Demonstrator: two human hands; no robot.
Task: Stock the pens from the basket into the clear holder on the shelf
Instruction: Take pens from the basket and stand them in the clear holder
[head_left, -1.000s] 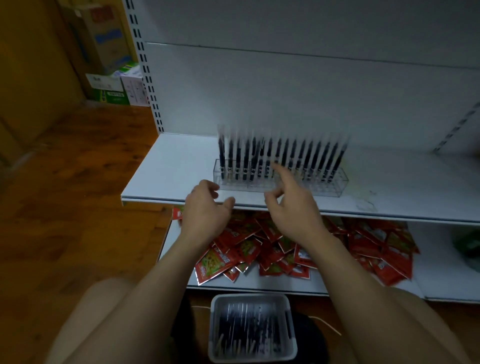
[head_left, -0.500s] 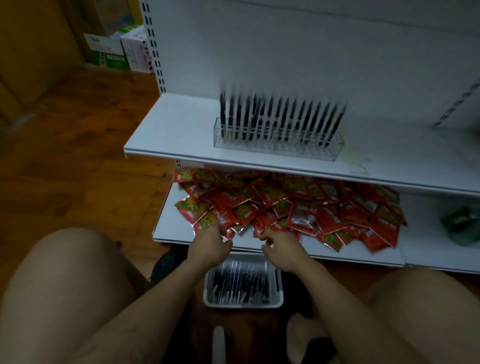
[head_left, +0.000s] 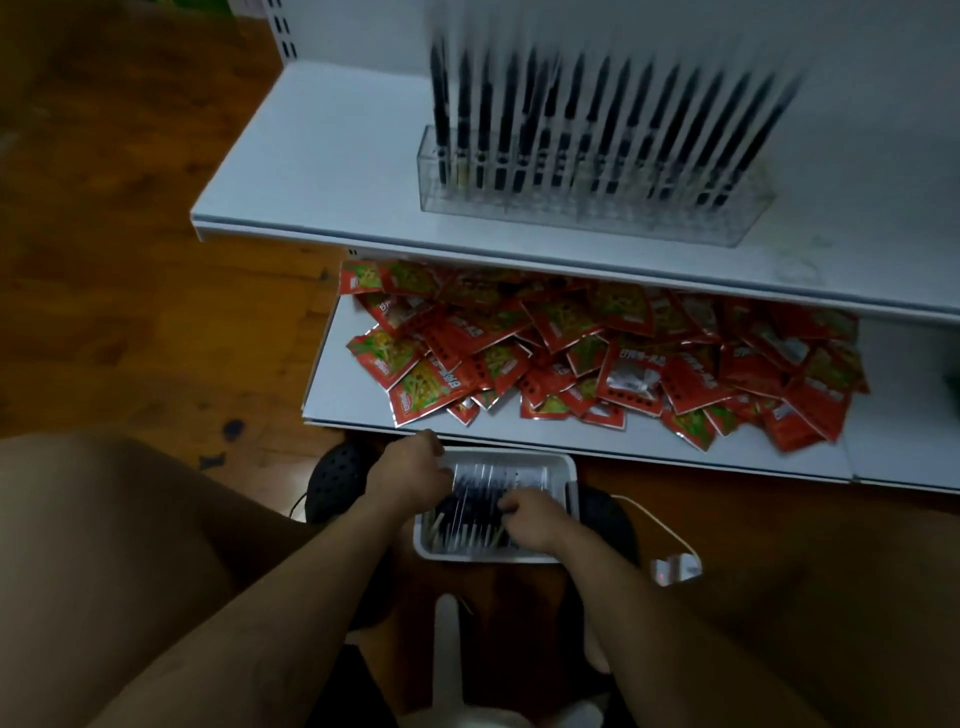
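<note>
A white basket (head_left: 563, 462) sits on the floor between my knees, with several dark pens (head_left: 483, 491) lying in it. My left hand (head_left: 408, 473) is at the basket's left end, its curled fingers down among the pens; what it holds is hidden. My right hand (head_left: 530, 519) lies over the basket's near right part, its fingers curled round pens. On the upper shelf (head_left: 311, 171) stands the clear holder (head_left: 587, 210), with several black pens (head_left: 571, 119) upright in its back holes.
The lower shelf (head_left: 649, 449) just beyond the basket carries a heap of red snack packets (head_left: 597, 353). Wooden floor (head_left: 130, 286) lies to the left. A white cable with a small plug (head_left: 675, 566) lies right of the basket. My knees flank the basket.
Both hands dropped from the upper shelf's edge, past the lower shelf, into the basket. The view tilted down and moved closer.
</note>
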